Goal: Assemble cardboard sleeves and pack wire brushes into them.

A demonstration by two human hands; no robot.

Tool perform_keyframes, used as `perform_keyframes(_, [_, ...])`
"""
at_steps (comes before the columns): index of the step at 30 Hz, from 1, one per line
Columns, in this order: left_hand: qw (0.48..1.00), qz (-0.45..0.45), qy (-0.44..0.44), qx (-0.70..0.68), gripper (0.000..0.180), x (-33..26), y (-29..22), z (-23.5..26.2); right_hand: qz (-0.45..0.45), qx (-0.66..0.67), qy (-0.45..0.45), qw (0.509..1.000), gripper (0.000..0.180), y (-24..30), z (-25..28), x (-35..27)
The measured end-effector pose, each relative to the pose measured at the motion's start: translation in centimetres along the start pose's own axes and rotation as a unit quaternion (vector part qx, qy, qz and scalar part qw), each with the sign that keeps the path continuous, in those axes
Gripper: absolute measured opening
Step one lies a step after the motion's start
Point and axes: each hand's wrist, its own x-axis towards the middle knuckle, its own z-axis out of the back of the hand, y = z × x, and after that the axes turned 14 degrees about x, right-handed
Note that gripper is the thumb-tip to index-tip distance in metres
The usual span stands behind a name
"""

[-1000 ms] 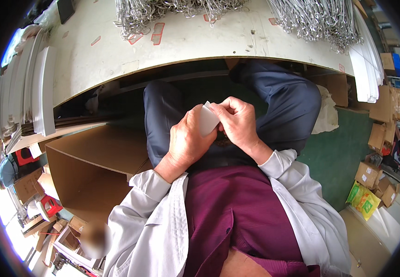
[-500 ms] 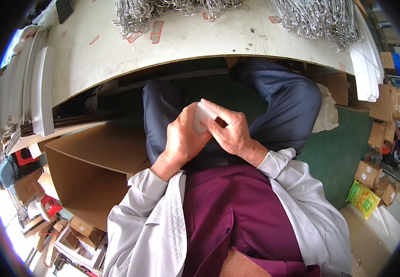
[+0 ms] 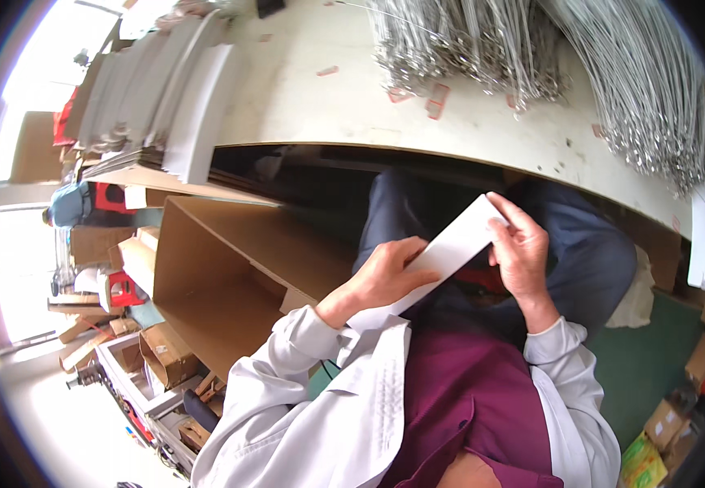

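Holding a smooth, slender white box

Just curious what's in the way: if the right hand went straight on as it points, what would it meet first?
Past the long white piece it holds, the right hand would probably meet the pale table at its front edge; heights are unclear, so it might pass underneath.

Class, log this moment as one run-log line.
left hand: holding long, narrow white card-like box | right hand: holding its far end | ahead: silver metal wire bundles on white tabletop | left: open brown cardboard carton
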Motion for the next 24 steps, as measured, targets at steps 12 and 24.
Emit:
perform_keyframes(12, [0.821,0.083,-0.396,0.403,0.02,-1.5,7.5,20.8,0.373,-0.36,-0.041,0.854,0.01,3.1,2.9,9.9])
perform_keyframes(24, [0.655,0.15,-0.42,0.609,0.034,5.0,13.0,31.7,0.385,-0.399,-0.072,0.829,0.006,2.3,2.9,9.9])
